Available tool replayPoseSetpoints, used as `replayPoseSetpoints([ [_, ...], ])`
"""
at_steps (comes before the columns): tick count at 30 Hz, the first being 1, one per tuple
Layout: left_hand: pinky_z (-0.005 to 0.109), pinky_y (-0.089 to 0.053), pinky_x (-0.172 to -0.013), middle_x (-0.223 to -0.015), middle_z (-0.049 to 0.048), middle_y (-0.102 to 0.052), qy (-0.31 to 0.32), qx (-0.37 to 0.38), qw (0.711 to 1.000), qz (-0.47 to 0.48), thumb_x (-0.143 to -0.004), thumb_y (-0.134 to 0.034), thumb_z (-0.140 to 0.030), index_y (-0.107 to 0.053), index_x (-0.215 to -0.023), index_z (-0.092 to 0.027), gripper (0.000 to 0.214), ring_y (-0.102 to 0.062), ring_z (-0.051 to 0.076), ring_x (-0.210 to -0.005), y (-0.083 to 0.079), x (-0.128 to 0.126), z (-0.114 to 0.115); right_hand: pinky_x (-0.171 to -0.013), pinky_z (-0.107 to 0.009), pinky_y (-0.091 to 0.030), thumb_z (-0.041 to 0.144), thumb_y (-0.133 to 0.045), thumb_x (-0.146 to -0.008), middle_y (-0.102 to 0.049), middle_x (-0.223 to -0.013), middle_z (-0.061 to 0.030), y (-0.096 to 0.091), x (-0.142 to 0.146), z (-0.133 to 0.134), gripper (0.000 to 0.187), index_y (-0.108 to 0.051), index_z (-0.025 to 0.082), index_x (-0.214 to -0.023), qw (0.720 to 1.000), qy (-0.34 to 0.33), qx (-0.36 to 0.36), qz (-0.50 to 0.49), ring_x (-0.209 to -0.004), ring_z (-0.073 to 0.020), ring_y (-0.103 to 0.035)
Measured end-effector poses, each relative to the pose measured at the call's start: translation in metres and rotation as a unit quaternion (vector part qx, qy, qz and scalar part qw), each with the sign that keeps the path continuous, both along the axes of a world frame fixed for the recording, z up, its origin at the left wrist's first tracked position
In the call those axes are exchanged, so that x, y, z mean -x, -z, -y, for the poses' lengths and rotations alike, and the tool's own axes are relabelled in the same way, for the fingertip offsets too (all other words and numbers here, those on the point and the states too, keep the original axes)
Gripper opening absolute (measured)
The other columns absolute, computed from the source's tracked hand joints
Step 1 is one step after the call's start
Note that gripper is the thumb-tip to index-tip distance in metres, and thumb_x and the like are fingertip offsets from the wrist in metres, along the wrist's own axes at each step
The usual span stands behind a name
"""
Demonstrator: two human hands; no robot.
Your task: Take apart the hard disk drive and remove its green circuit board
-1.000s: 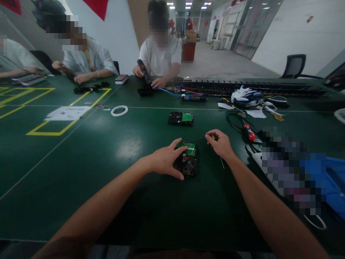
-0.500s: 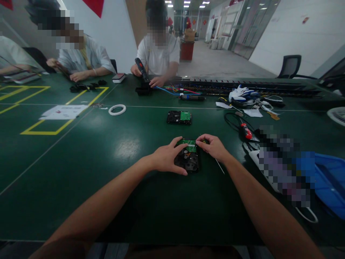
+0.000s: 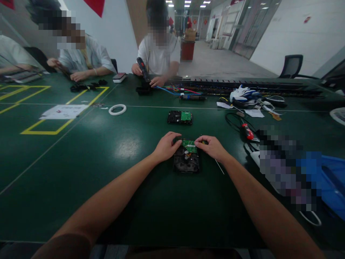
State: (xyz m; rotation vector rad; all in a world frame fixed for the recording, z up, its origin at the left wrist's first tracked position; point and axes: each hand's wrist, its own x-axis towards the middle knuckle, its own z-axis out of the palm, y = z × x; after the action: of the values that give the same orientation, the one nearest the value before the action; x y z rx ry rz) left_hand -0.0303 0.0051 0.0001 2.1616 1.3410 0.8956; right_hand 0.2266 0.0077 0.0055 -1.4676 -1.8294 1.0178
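Observation:
A black hard drive [image 3: 186, 164] lies on the green table in front of me, with a green circuit board [image 3: 190, 146] across its far end. My left hand [image 3: 167, 146] is closed at the drive's far left corner, its thumb against the board's left edge and its fingers along the drive's edge. At the board's right end, my right hand [image 3: 211, 146] has thumb and index finger pinched together. A screwdriver is tucked in that hand; its thin metal shaft [image 3: 219, 167] sticks out below the palm. Whether the right fingertips grip the board is unclear.
Beyond lies a second hard drive [image 3: 179, 117]. A white tape ring [image 3: 117, 109] is to the left. On the right are a red-handled tool [image 3: 247, 131], gloves [image 3: 244, 94] and a blue bin [image 3: 332, 183]. Across the table, a person holds a power screwdriver [image 3: 143, 69].
My left hand has drawn back to the left from across the drive and closed at its far left corner, uncovering the drive's lower part. My right hand has stayed nearly in place.

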Motion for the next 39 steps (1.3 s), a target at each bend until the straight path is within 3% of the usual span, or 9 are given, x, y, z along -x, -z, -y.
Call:
replayPoseSetpoints([
  [3,0.032,-0.052,-0.074,-0.112,0.0065,-0.07,0.001,0.011,1.0,0.009,-0.097,-0.061,-0.033,-0.069,-0.122,-0.02,0.029,-0.059,0.014,-0.073,0.0043,0.001,-0.0056,-0.062,-0.032,-0.037,0.043,-0.07,-0.087,-0.067,-0.074,-0.0024,0.0003,0.0,-0.0004,0.025,-0.077,0.021,-0.094,1.0,0.0,-0.001,0.002,-0.063,-0.0159,-0.048],
  [11,0.031,-0.049,-0.071,-0.11,0.0057,-0.07,0.003,0.021,1.0,0.013,-0.097,-0.061,-0.034,-0.071,-0.12,-0.022,0.027,-0.058,0.014,-0.072,0.0039,0.0022,-0.0028,-0.062,-0.032,-0.037,0.041,-0.071,-0.085,-0.068,-0.078,-0.0026,-0.0013,0.001,-0.0006,0.02,-0.076,0.022,-0.09,1.0,0.002,-0.021,0.022,-0.065,-0.0162,-0.049],
  [24,0.033,-0.052,-0.079,-0.114,0.0063,-0.071,0.001,0.034,0.999,0.019,-0.099,-0.058,-0.034,-0.071,-0.122,-0.022,0.029,-0.064,0.017,-0.084,0.0045,0.0041,-0.003,-0.063,-0.032,-0.039,0.041,-0.07,-0.087,-0.07,-0.082,-0.0017,0.0003,0.0024,0.0009,0.02,-0.074,0.022,-0.09,0.998,0.002,-0.053,0.034,-0.064,-0.0151,-0.051],
  [28,0.034,-0.053,-0.086,-0.116,0.0063,-0.072,0.003,0.028,0.999,0.029,-0.099,-0.056,-0.028,-0.071,-0.123,-0.022,0.028,-0.066,0.019,-0.096,0.0052,0.0039,-0.0035,-0.064,-0.032,-0.041,0.042,-0.072,-0.087,-0.069,-0.083,-0.0017,0.0016,0.0016,0.0012,0.02,-0.073,0.023,-0.091,0.998,-0.003,-0.056,-0.006,-0.065,-0.0153,-0.053],
  [33,0.034,-0.053,-0.081,-0.118,0.0061,-0.072,0.0,0.039,0.999,0.031,-0.098,-0.057,-0.03,-0.069,-0.125,-0.022,0.03,-0.064,0.017,-0.084,0.0078,0.005,-0.0034,-0.055,-0.029,-0.038,0.049,-0.069,-0.088,-0.056,-0.065,0.0029,0.0051,-0.0002,0.0006,0.028,-0.068,0.023,-0.094,0.991,0.029,0.009,-0.13,-0.058,-0.014,-0.048],
  [39,0.033,-0.052,-0.079,-0.118,0.0051,-0.073,-0.006,0.047,0.999,0.022,-0.099,-0.056,-0.032,-0.069,-0.125,-0.023,0.031,-0.065,0.017,-0.084,0.0092,0.0055,-0.0038,-0.055,-0.03,-0.038,0.048,-0.07,-0.087,-0.06,-0.067,0.001,0.002,-0.001,0.0025,0.028,-0.069,0.022,-0.094,0.997,0.007,-0.007,-0.073,-0.059,-0.0146,-0.049],
])
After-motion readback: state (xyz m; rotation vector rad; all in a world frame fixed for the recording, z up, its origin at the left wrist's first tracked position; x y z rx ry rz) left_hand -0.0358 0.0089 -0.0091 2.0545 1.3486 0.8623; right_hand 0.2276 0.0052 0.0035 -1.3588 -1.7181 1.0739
